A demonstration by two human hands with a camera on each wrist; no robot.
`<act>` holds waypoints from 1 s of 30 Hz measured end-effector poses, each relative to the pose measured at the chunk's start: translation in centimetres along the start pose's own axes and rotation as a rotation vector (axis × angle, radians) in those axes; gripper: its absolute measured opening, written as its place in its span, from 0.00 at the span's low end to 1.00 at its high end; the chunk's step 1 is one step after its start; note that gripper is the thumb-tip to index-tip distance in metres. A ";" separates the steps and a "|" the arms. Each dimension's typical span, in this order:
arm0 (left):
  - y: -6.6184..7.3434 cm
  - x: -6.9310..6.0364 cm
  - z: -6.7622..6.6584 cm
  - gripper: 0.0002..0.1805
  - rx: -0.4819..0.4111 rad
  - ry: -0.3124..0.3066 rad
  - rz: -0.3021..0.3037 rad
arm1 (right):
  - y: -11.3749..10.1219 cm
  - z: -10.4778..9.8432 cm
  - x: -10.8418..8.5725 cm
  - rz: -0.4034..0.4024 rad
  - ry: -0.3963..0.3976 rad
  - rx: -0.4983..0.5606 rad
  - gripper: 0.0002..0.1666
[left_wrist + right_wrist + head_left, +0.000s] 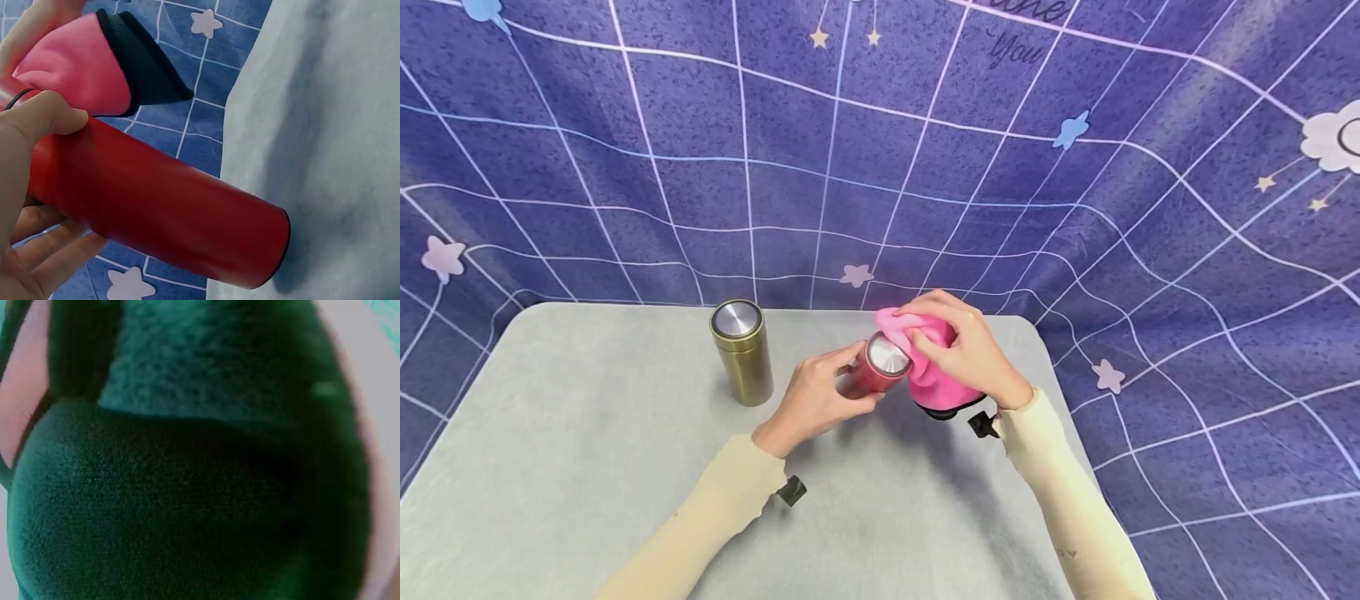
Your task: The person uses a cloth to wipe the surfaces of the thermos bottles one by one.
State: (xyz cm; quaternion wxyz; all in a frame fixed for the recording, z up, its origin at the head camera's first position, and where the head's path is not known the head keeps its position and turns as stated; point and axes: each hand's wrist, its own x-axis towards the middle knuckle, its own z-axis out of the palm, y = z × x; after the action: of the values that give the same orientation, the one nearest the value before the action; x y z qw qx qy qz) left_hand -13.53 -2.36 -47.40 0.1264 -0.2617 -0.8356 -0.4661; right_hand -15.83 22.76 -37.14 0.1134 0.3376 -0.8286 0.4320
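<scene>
My left hand (820,392) grips a red thermos (880,367) round its upper body, with the thumb on one side. In the left wrist view the red thermos (169,206) is tilted; whether its base touches the table cannot be told. My right hand (958,342) pinches a bunched pink cloth (940,383) with black edging against the rim of the thermos's silver-topped lid. The cloth's loose part hangs below that hand. Dark fuzzy fabric (156,500) fills most of the right wrist view and hides the right fingers there.
A gold thermos (747,358) stands upright left of my left hand. The pale grey table (587,450) ends at a back edge close behind both thermoses. A purple-blue curtain (790,183) with a grid and stars hangs behind it and on the right.
</scene>
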 end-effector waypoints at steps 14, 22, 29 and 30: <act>0.1 0.1 0.2 0.41 -0.212 0.036 -0.079 | -0.6 1.0 -2.0 -0.015 0.162 0.009 0.21; 0.1 0.0 0.1 0.40 -0.224 0.052 -0.101 | -1.4 1.9 -2.8 -0.118 0.206 -0.081 0.22; 0.1 0.0 0.0 0.35 -0.201 0.068 -0.132 | -2.7 2.8 -3.2 -0.184 0.208 -0.183 0.22; 0.1 0.0 0.0 0.35 -0.191 0.072 -0.135 | -2.9 2.9 -3.2 -0.193 0.203 -0.201 0.22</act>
State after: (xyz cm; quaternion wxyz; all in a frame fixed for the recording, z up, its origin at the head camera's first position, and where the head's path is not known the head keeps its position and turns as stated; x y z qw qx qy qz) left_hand -13.47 -2.32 -47.34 0.0990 -0.1987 -0.7981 -0.5601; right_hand -11.22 20.79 -38.58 0.2708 0.3571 -0.8157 0.3658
